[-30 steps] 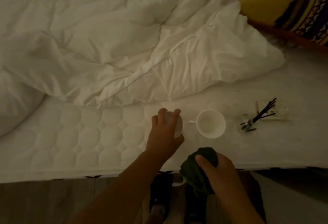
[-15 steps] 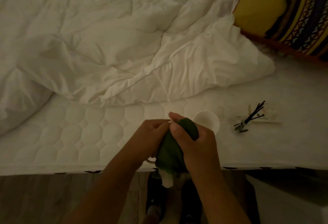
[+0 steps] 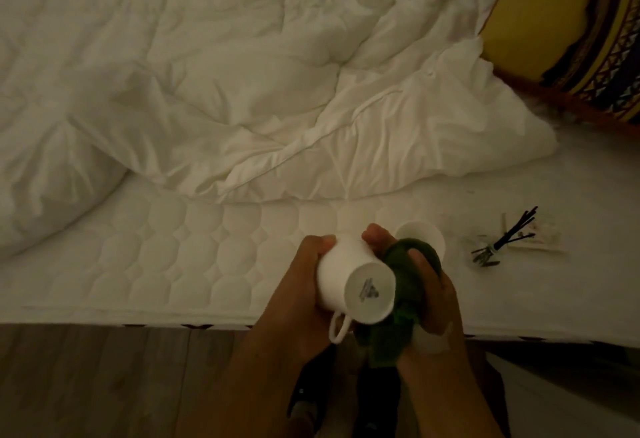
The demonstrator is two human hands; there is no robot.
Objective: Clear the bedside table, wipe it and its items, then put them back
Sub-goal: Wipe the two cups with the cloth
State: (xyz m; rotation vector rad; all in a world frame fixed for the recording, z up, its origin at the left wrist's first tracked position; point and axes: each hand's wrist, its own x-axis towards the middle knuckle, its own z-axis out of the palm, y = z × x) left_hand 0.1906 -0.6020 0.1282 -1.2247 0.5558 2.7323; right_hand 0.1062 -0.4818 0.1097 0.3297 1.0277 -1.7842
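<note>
My left hand [image 3: 298, 285] grips a white cup [image 3: 349, 281] tipped on its side, its base with a dark mark facing me and its handle pointing down. My right hand [image 3: 429, 295] holds a bunched dark green cloth [image 3: 401, 285] pressed against the cup's right side. Both hands hover over the mattress edge. A second white cup [image 3: 420, 235] stands on the mattress just behind my right hand, partly hidden by it. A small glass diffuser with black reed sticks [image 3: 502, 243] lies on its side further right.
A rumpled white duvet [image 3: 242, 91] covers the bed behind the bare quilted mattress strip [image 3: 156, 257]. A yellow patterned pillow [image 3: 561, 21] is at the top right. Wooden floor [image 3: 104, 378] lies below the mattress edge, with dark shoes near my feet.
My left hand picked the cup up off the mattress and turned it base toward me. My right hand brought the green cloth up against it. The view shifted slightly.
</note>
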